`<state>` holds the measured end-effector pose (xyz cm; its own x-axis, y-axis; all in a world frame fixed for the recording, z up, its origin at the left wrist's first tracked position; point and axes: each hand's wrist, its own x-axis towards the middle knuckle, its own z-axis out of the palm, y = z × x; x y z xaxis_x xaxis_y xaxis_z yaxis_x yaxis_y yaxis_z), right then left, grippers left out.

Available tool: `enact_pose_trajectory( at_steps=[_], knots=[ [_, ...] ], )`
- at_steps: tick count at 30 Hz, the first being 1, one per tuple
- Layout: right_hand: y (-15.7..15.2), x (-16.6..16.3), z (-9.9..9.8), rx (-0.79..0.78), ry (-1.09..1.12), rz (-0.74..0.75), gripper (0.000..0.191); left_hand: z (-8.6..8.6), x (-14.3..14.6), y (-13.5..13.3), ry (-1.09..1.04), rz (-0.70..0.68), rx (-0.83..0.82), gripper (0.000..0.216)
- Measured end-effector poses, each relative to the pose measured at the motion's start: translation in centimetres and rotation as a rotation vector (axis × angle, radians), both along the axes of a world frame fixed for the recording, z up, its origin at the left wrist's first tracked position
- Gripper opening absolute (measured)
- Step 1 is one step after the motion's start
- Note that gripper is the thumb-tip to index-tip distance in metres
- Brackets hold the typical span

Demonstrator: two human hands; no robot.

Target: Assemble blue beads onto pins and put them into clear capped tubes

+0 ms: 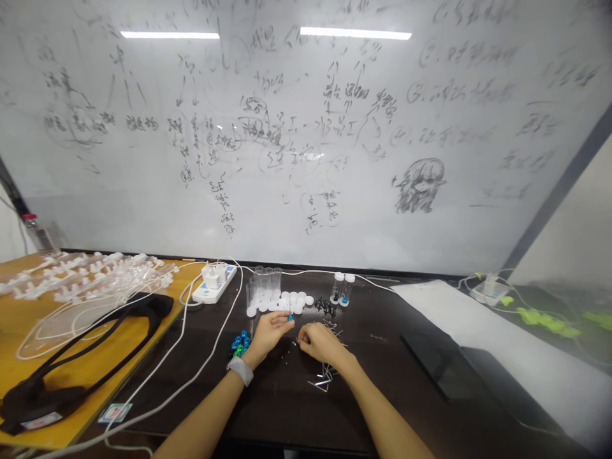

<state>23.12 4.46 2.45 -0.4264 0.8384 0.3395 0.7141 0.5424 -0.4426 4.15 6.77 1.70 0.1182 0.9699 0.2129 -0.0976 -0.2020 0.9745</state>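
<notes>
My left hand (270,333) rests on the dark table (392,382) with its fingers pinched on a small blue bead (290,317). My right hand (319,342) lies close beside it, fingers curled around a thin metal pin I can barely make out. A small heap of blue and green beads (240,343) sits just left of my left wrist. Loose metal pins (325,377) lie scattered under and before my right hand. White caps (287,301) and clear tubes (264,280) stand just beyond my hands. Two capped vials (343,288) stand to their right beside small black pieces (325,307).
A white power strip (214,284) with cables trails across the table's left part. A yellow table (29,331) at left carries white plastic parts and a black strap. White sheets (459,319) and a dark flat object (430,363) lie to the right. A scribbled whiteboard (306,140) fills the back.
</notes>
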Motion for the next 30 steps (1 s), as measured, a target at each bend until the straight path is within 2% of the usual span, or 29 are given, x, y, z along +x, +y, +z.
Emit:
enact_pose_trajectory(
  at_steps=[4,8,12,17,30],
  knots=[
    [0.1,0.1,0.3,0.011,0.053,-0.01,0.015,0.1,0.0,-0.1,0.006,0.012,-0.003,0.048],
    [0.4,-0.4,1.0,0.01,0.303,-0.016,0.02,0.2,0.0,-0.1,0.023,0.021,0.014,0.047],
    [0.4,-1.7,1.1,0.006,0.522,-0.116,0.03,0.0,0.2,-0.1,0.044,0.021,0.049,0.042],
    [0.2,-2.8,0.7,0.003,0.602,-0.196,0.027,-0.2,0.4,0.0,0.061,0.016,0.063,0.04],
    [0.5,-3.0,0.1,-0.046,0.676,-0.209,0.029,-0.5,0.5,-0.1,0.102,0.044,0.104,0.039]
  ],
)
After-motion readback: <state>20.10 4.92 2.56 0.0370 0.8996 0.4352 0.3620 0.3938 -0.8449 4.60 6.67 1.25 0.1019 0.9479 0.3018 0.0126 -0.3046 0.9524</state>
